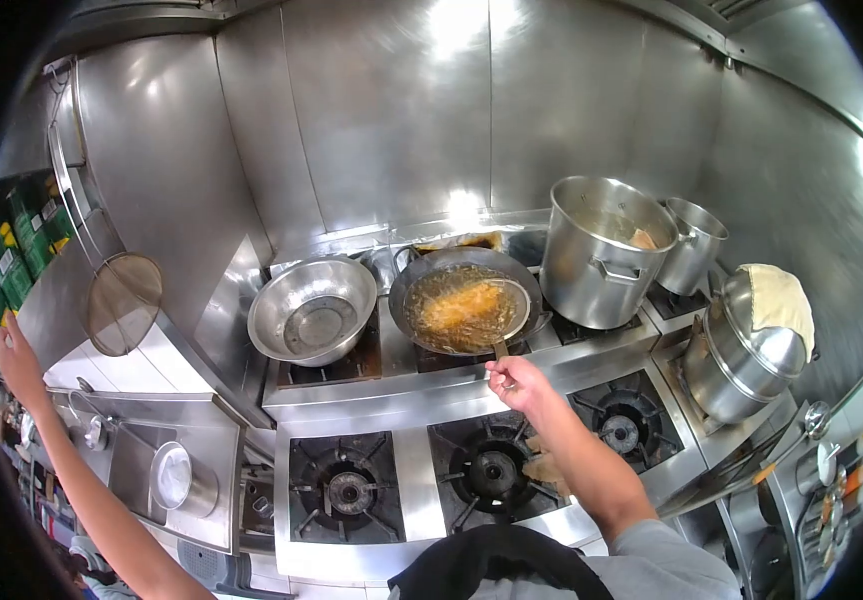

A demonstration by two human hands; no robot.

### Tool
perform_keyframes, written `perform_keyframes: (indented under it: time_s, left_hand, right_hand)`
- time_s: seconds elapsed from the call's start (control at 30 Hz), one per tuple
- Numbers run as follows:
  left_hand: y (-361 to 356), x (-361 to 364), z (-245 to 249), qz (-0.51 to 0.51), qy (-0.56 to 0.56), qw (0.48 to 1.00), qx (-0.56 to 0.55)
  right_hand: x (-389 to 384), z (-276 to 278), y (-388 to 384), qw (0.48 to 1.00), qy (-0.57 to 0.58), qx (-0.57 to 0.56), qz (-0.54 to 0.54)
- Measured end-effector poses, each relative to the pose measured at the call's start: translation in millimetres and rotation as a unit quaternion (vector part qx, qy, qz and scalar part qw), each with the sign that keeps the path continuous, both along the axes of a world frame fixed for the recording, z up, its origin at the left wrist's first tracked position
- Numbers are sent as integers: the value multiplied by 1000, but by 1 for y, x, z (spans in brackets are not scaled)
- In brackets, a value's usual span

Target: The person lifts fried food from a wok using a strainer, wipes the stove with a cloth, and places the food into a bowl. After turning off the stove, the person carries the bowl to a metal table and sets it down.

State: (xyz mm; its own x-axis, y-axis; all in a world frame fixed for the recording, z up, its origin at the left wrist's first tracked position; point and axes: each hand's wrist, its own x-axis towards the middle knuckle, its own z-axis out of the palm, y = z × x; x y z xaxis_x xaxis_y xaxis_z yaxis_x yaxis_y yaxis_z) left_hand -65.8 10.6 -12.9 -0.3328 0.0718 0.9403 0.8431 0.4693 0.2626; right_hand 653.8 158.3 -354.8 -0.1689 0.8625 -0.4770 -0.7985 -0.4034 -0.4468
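My right hand point(517, 382) is closed around the handle of a round strainer point(518, 308), whose rim dips into a dark wok point(407, 318). Bubbling oil fills the wok, and a golden-orange piece of frying food point(465, 305) lies in it, partly over the strainer. My left hand point(20, 362) is stretched far out to the left with its fingers apart, near green and yellow packs point(14, 265). Whether it touches them I cannot make out. A large mesh strainer point(124, 303) hangs just right of this hand.
A wide steel bowl point(270, 308) stands left of the wok. To the right are a tall stockpot point(580, 270), a smaller pot point(697, 250) and a lidded pot point(727, 372) with a cloth point(780, 300). Front burners point(350, 490) lie nearer me. A sink point(132, 470) holds a pot point(202, 490).
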Motion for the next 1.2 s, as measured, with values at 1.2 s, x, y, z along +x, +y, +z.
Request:
perform_keyframes:
  time_s: [1.2]
  left_hand:
    - [4, -27, -2, 8, -34, 999, -28]
  right_hand:
    - [38, -11, 2, 978, -197, 67, -3]
